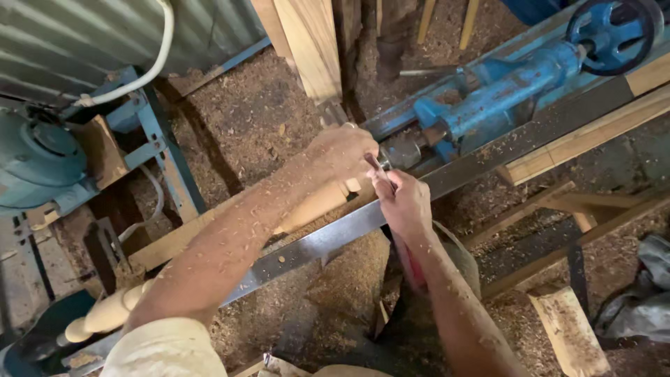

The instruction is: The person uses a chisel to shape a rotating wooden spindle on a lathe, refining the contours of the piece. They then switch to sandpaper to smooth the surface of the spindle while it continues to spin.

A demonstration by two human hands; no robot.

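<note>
A pale turned wooden spindle [314, 206] lies mounted along a wood lathe, from lower left to the blue tailstock [502, 91]. My left hand [342, 150], dusted with shavings, rests over the spindle's far end, its fingers curled on the blade of a turning chisel [380, 169]. My right hand [401, 202] grips the same chisel lower down, its red handle [412, 269] running back under my forearm. The blade crosses the long steel tool rest [314, 244]. The cutting tip is hidden by my hands.
A blue handwheel [614, 35] ends the tailstock at top right. A teal motor [35, 160] and blue frame [157, 139] stand at left. Sawdust covers the floor. Wooden planks [310, 42] lean at top, a wood offcut [569, 331] lies lower right.
</note>
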